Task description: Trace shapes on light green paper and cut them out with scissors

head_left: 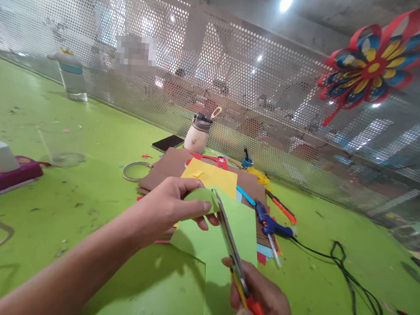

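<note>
Green paper (pixel 241 227) pinched by left hand (pixel 163 207); right hand (pixel 264 300) grips scissors (pixel 232 250).

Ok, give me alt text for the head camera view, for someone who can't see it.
The left hand pinches a sheet of green paper while the right hand cuts it with red-handled scissors above a green table. Behind lie coloured card sheets and a blue glue gun.
</note>
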Demonstrator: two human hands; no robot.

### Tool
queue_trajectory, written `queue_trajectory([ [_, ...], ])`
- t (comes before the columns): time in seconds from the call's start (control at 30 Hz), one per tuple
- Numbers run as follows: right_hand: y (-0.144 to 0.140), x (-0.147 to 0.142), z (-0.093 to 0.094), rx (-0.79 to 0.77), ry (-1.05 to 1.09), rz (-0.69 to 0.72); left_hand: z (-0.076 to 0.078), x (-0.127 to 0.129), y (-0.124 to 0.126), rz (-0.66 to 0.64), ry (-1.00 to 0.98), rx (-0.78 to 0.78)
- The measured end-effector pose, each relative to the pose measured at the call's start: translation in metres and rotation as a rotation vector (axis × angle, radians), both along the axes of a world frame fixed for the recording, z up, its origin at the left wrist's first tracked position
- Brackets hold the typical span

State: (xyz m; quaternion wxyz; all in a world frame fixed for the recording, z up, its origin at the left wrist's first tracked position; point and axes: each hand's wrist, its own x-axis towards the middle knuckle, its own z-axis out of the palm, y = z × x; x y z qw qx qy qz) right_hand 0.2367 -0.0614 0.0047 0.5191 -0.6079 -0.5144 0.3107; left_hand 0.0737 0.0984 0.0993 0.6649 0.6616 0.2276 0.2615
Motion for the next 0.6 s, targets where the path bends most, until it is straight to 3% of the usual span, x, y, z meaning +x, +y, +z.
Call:
queue_trajectory([
  [0.13, 0.0003, -0.0010, -0.0014, 0.049, -0.044, -0.004, -0.0009, 0.0000, -0.0009, 0.013, -0.004, -0.009],
  [0.37, 0.0001, -0.0007, 0.0011, 0.011, -0.005, -0.001, -0.0024, 0.0009, 0.0003, 0.002, -0.016, -0.008],
  [0.6, -0.0010, -0.0066, 0.0086, -0.011, -0.102, -0.045, -0.0047, -0.0007, -0.0002, 0.026, 0.035, 0.009],
])
